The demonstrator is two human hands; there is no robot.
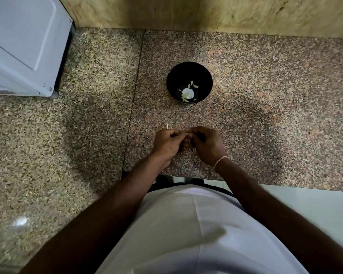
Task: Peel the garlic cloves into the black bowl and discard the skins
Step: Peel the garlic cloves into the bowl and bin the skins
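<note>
A black bowl stands on the speckled granite counter, holding several pale peeled garlic cloves and a white patch at its bottom. Nearer the counter's front edge, my left hand and my right hand meet, fingers curled. Between their fingertips they pinch a small garlic clove, mostly hidden by the fingers. A thin pale sliver sticks up just above my left hand.
A grey-white appliance sits at the back left of the counter. A wooden-looking wall panel runs along the back. The counter's front edge lies just behind my wrists, with pale floor beyond.
</note>
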